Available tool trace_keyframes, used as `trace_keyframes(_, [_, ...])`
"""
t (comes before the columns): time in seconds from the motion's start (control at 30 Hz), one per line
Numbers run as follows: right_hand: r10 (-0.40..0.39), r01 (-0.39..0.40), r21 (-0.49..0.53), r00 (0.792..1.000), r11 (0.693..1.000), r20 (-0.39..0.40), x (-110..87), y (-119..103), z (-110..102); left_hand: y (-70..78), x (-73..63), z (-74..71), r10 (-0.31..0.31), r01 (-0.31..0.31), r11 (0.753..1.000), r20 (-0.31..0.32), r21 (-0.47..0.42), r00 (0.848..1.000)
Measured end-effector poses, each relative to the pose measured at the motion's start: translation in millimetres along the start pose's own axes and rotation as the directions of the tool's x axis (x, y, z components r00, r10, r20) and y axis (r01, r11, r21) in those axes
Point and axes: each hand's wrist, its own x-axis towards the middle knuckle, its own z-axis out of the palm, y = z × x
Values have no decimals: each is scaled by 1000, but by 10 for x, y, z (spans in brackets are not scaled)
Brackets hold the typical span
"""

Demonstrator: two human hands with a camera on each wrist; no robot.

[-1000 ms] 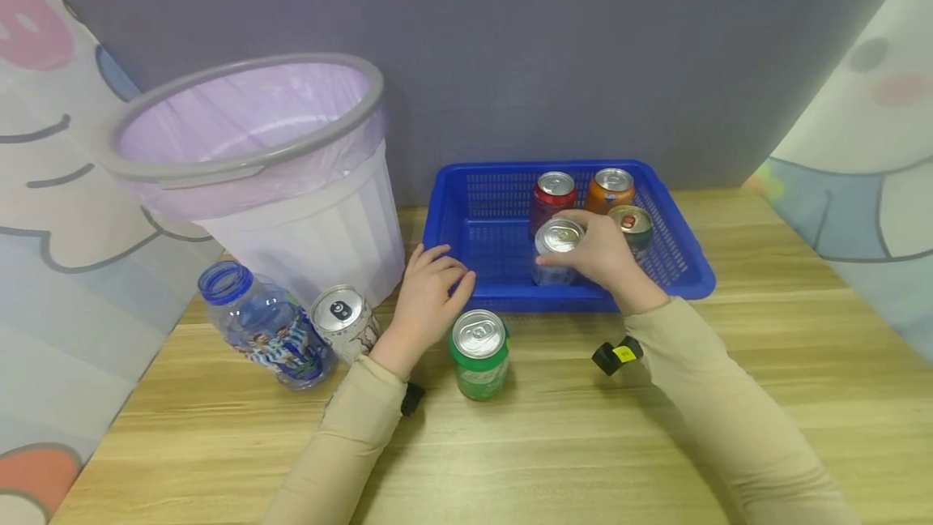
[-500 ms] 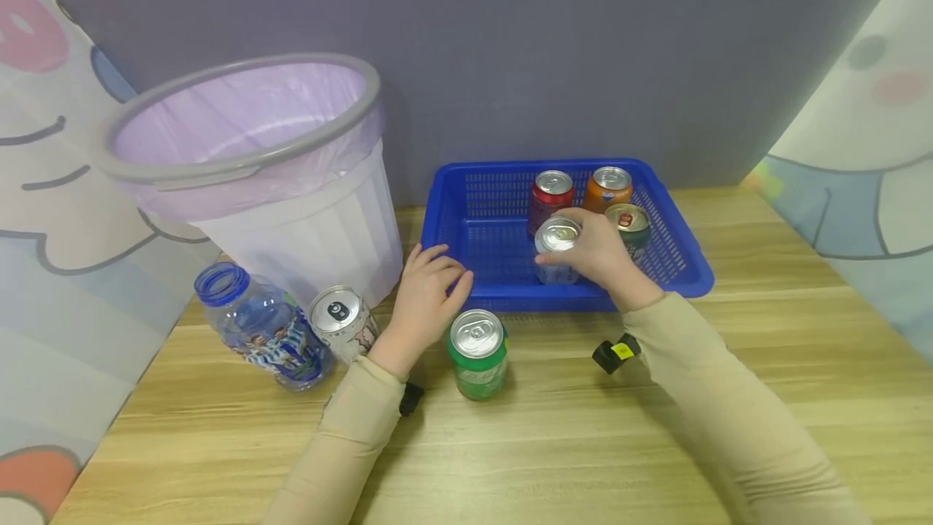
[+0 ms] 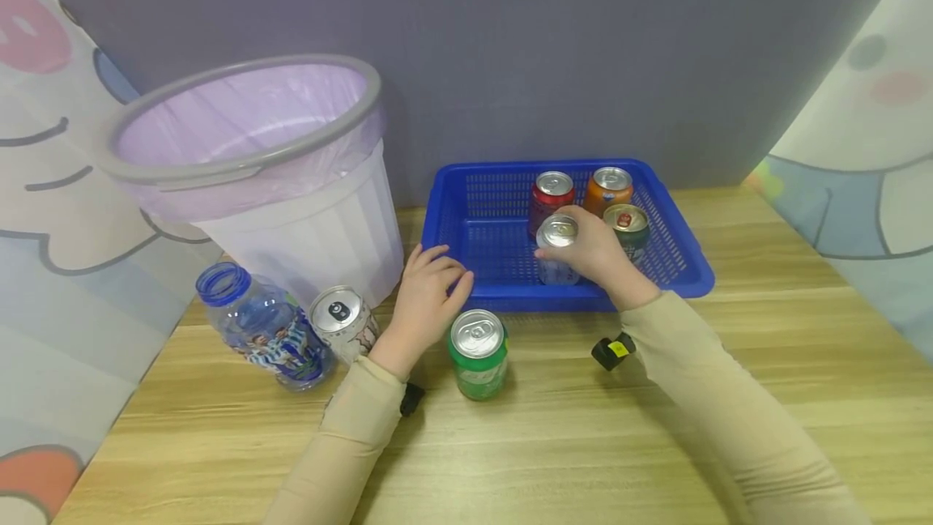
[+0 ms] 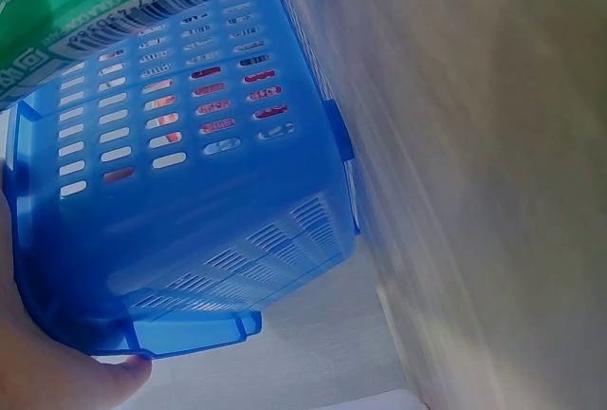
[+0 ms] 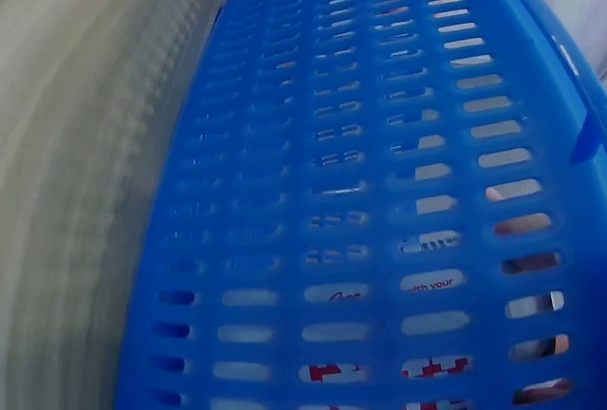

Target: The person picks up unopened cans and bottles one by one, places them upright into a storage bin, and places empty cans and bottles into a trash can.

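In the head view, my right hand (image 3: 594, 248) holds a silver drink can (image 3: 560, 270) by its upper part, thumb and fingers around it. This can is upright inside the blue plastic basket (image 3: 470, 292), close to the front wall. Through the slots in the right wrist view, pale can sides with red print show. My left hand (image 3: 430, 298) rests at the basket's front left corner, fingers fairly straight and spread over the rim. The left wrist view has the left hand (image 4: 47, 372) at that rim. Just right of the left wrist stands a green can (image 3: 481, 375).
Also in the basket are a red can (image 3: 548, 209), an orange can (image 3: 608, 197) and a dark green can (image 3: 632, 241). A white can (image 3: 350, 330) and an uncapped clear bottle (image 3: 273, 339) stand left, before a lined bin (image 3: 306, 225). A grey wall is behind.
My right hand has shifted very slightly at the silver can, which stays in nearly the same place. My left hand has kept still at the basket corner.
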Motion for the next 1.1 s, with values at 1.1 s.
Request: trace_keyframes(1.1, [7,1,-158,999,987,51,152,12,-13,-6,15,-3,-8,8,1000,5,-5,1000])
